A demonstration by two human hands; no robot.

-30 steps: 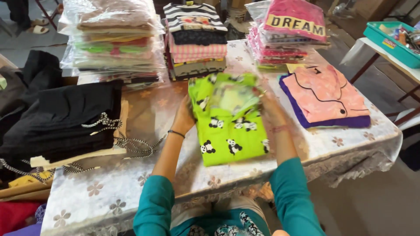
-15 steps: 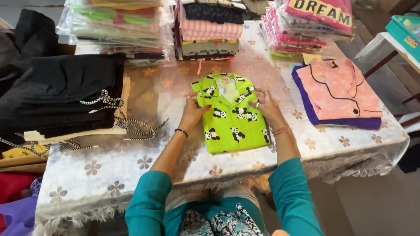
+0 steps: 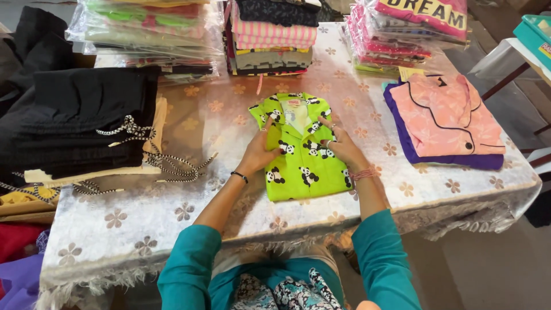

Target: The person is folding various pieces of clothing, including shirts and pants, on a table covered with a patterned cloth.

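White floral-patterned tablecloth (image 3: 172, 224) bears stacked folded clothes (image 3: 275, 34).

Folded shirt (image 3: 298, 152) at table (image 3: 172, 218) centre; folded set (image 3: 445, 123) at 3 o'clock, three garment stacks (image 3: 275, 34) at 12, trouser pile (image 3: 80, 120) at 9.

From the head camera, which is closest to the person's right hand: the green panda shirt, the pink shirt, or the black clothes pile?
1. Green panda shirt, under the right hand.
2. Pink shirt, to its right.
3. Black clothes pile, far left.
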